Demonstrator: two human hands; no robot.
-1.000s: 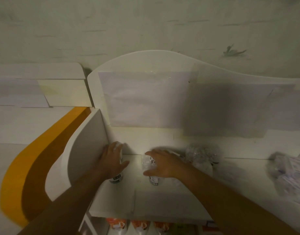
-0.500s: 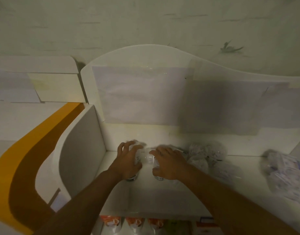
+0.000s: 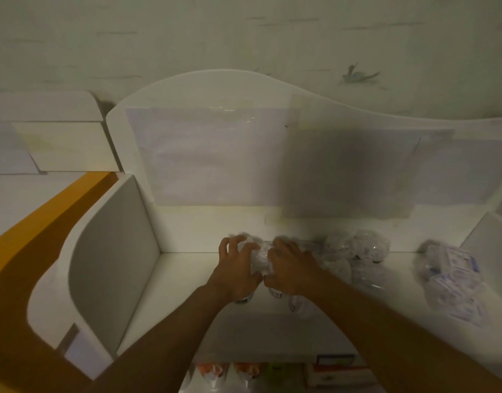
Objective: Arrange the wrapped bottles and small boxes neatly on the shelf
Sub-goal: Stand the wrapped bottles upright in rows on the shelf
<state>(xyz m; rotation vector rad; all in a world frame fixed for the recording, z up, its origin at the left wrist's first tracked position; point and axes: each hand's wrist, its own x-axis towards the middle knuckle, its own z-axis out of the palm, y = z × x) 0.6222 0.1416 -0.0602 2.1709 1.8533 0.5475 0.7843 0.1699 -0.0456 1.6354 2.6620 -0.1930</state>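
Two hands on the shelf [image 3: 187,279] | head view: my left hand [image 3: 235,275] and right hand [image 3: 290,272] were cupped, fingers curled, around the wrapped bottles [image 3: 258,258] mid-shelf | more wrapped bottles [image 3: 354,251] just right | small boxes [image 3: 453,276] well apart, far right.

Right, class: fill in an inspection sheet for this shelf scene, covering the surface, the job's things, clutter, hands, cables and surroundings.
Surface: white shelf, bare on its left part.
Job's things: wrapped bottles between both hands; more wrapped bottles by the back panel; wrapped boxes at the right.
Clutter: nothing seen.
Grippers: left hand and right hand each closed round a wrapped bottle, side by side.
Cables: nothing seen.
Surroundings: curved side panel, orange band, packets on lower shelf; dim light.
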